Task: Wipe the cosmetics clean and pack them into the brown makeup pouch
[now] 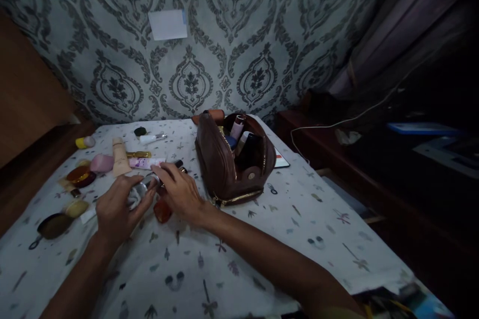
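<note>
Near the left-middle of the table, my left hand (118,204) is wrapped round a small greyish, see-through container (141,188) with a silvery top. My right hand (181,192) meets it from the other side, its bent fingers at the silvery top. Dark slim tubes (178,164) show just behind my right hand, and an orange-red item (162,211) lies below it. To the right stands an open brown toiletry bag (217,159), with a pinkish bottle (237,127) and a white-and-dark bottle (244,143) inside.
Left of my hands lie a beige tube (120,157), a pink item (102,163), a purple-white tube (144,163), an amber round container (80,176) and a dark oval item (55,226). A white pen-like tube (152,138) lies farther back. Patterned wallpaper (190,79) rises behind.
</note>
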A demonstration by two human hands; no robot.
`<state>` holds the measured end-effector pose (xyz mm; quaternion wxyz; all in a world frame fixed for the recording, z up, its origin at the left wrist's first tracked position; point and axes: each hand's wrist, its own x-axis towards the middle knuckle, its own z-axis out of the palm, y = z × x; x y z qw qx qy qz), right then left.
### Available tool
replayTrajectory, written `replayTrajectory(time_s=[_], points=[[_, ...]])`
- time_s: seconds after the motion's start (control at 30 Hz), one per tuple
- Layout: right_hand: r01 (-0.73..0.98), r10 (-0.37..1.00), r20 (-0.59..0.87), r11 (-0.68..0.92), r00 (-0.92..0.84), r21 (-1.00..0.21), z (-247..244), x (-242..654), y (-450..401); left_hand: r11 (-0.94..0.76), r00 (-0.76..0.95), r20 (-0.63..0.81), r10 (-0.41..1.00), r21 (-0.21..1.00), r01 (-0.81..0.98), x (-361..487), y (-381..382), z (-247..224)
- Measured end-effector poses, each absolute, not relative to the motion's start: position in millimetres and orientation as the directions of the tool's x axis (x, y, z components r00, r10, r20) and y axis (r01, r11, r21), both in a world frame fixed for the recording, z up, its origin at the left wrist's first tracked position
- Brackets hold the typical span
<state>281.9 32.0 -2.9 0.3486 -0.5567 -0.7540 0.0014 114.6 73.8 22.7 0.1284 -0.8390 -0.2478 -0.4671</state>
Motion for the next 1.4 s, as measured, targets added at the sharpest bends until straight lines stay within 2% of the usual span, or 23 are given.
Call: replayTrajectory(time_s=[0.1, 0.2, 0.33, 0.43, 0.53, 0.63, 0.73, 0.8, 0.87, 0.97, 1.03, 1.17, 1.27, 1.4], points=[[0.872, 0.83, 0.53, 0.381, -0.176, -0.307, 6.1, 279.0, 32.3, -0.878, 0.403, 0.874, 0.271, 0.053, 0.477, 111.4, 72.4, 26.8], [0.888, 0.806, 0.554, 0.394, -0.208, -0.239, 8.5, 276.9, 30.5, -0.891, 0.311, 0.897, 0.315, 0.167, 0.422, 111.4, 67.3, 29.8], [0.825, 0.757, 0.592, 0.503, -0.276, -0.258, 2.7, 275.8, 28.1, -0.883, 0.265, 0.865, 0.426, 0.334, 0.331, 117.7, 56.3, 31.8], [0.697, 0.722, 0.648, 0.594, -0.242, -0.402, 0.7, 275.5, 27.0, -0.823, 0.164, 0.815, 0.555, 0.511, 0.247, 122.7, 54.6, 30.5], [0.455, 0.748, 0.661, 0.61, -0.06, -0.649, 4.2, 271.8, 27.8, -0.658, -0.029, 0.67, 0.742, 0.735, 0.16, 123.6, 64.4, 26.8], [0.148, 0.833, 0.526, 0.507, 0.169, -0.849, 8.5, 264.8, 30.2, -0.489, -0.085, 0.506, 0.858, 0.857, 0.165, 120.0, 78.6, 22.7], [-0.096, 0.894, 0.385, 0.414, 0.231, -0.905, 9.1, 259.2, 31.6, -0.383, 0.009, 0.386, 0.922, 0.911, 0.155, 115.8, 86.8, 20.2], [-0.196, 0.922, 0.32, 0.363, 0.219, -0.911, 7.9, 258.1, 31.9, -0.354, 0.115, 0.336, 0.935, 0.912, 0.206, 114.0, 88.1, 20.0], [-0.253, 0.935, 0.275, 0.329, 0.224, -0.91, 6.7, 258.6, 32.1, -0.377, 0.202, 0.325, 0.924, 0.865, 0.331, 113.0, 87.6, 20.9], [-0.283, 0.93, 0.244, 0.321, 0.276, -0.904, 5.8, 261.1, 33.7, -0.446, 0.281, 0.347, 0.895, 0.715, 0.538, 113.1, 85.9, 23.6], [-0.328, 0.927, 0.207, 0.31, 0.313, -0.892, 4.8, 263.5, 36.5, -0.477, 0.342, 0.333, 0.879, 0.632, 0.611, 113.8, 84.6, 25.1], [-0.499, 0.958, 0.02, 0.167, 0.287, -0.85, -3.2, 270.1, 45.4, -0.534, 0.499, 0.235, 0.834, 0.568, 0.626, 114.2, 83.0, 25.3], [-0.564, 0.965, -0.124, 0.03, 0.233, -0.825, -13.6, 275.0, 50.9, -0.551, 0.57, 0.147, 0.809, 0.529, 0.645, 112.8, 82.7, 23.7], [-0.557, 0.959, -0.162, -0.005, 0.233, -0.83, -26.4, 279.3, 54.5, -0.523, 0.551, 0.088, 0.83, 0.464, 0.715, 112.4, 81.3, 22.9]])
